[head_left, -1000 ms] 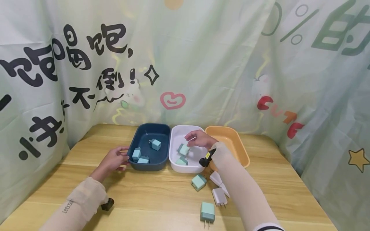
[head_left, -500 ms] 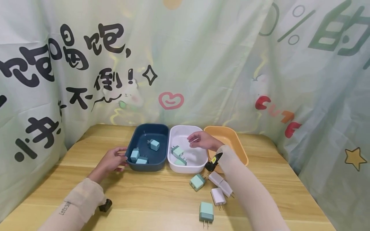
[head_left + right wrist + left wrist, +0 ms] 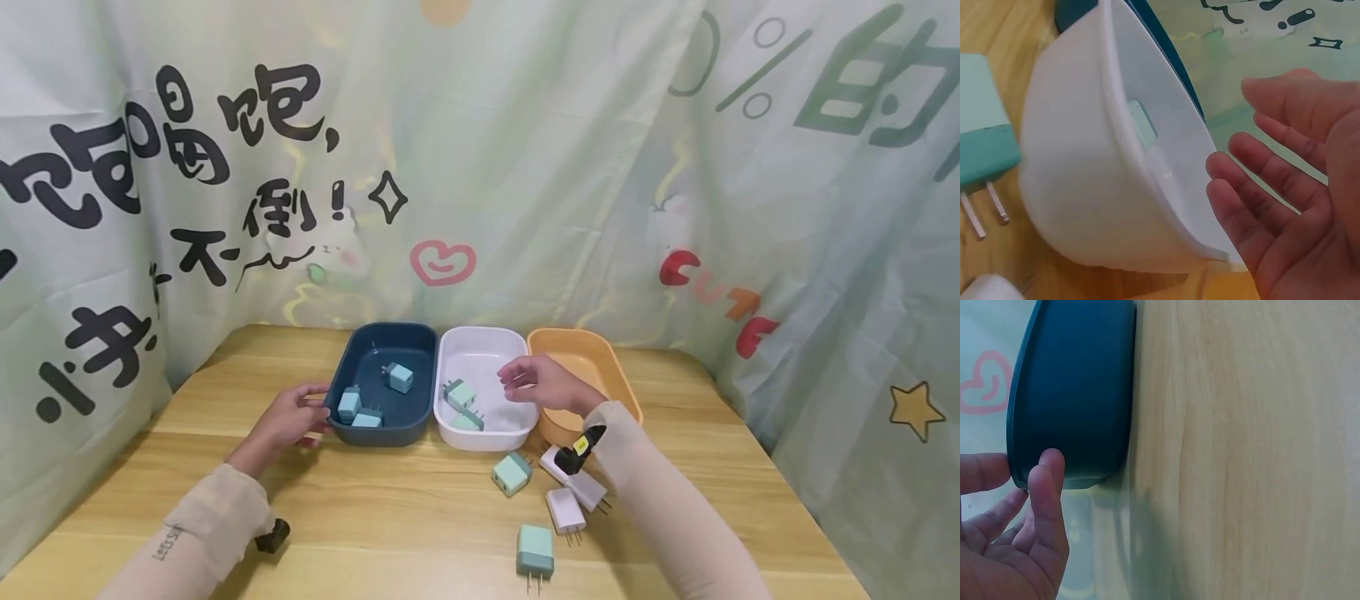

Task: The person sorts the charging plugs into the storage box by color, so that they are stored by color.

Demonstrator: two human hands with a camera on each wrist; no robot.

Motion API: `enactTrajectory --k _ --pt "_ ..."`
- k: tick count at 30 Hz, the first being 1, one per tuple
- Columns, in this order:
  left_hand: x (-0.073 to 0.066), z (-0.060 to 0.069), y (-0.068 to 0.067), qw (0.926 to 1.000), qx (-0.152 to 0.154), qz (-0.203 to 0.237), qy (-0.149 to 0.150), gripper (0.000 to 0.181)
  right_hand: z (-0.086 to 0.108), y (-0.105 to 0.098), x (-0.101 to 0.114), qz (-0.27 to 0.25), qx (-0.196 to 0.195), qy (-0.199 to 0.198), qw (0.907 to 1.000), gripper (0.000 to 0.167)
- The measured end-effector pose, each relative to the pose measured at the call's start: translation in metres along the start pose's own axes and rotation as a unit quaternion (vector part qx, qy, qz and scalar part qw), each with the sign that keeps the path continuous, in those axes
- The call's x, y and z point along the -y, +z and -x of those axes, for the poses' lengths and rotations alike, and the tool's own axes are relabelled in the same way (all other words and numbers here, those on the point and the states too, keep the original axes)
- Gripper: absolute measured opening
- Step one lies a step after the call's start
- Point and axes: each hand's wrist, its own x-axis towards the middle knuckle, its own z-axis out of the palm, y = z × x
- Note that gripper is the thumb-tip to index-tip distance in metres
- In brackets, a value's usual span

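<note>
In the head view the left hand [image 3: 291,417] is at the near left corner of the dark blue tray [image 3: 382,435]. The left wrist view has its fingers and thumb touching the blue tray's rim and wall [image 3: 1075,394]. Above the right side of the white tray [image 3: 487,440] hovers the right hand [image 3: 551,383], its fingers loosely bent with nothing between them. Two green chargers, one [image 3: 460,395] showing a dark end, lie at the white tray's left. Three green chargers, one of them [image 3: 400,378] apart, are in the blue tray.
An orange tray [image 3: 633,400] adjoins the white one, partly behind the right wrist. On the wooden table [image 3: 390,525] nearer the camera lie a green charger [image 3: 512,474], another green one [image 3: 536,550] and several white chargers [image 3: 566,510]. A printed curtain [image 3: 525,167] hangs behind.
The right hand has let go of a green charger, which now lies further left in the white tray, and has drawn back toward the right. My left hand stays at the blue tray.
</note>
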Motion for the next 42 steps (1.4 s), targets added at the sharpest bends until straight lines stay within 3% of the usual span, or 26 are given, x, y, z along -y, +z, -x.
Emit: enactTrajectory --k 20,27,42 --pt "0.001 -0.001 0.0 1.0 0.002 0.007 0.002 0.05 0.052 0.016 0.003 -0.033 -0.002 -0.043 0.9985 0.033" --pt "0.0 -0.001 -0.001 1.0 0.002 0.003 0.001 0.051 0.07 0.025 0.0 -0.065 0.012 -0.083 0.9944 0.038" --pt "0.001 -0.001 0.001 0.9999 0.001 0.008 0.007 0.051 0.089 0.044 -0.022 -0.06 0.059 -0.104 0.991 0.041"
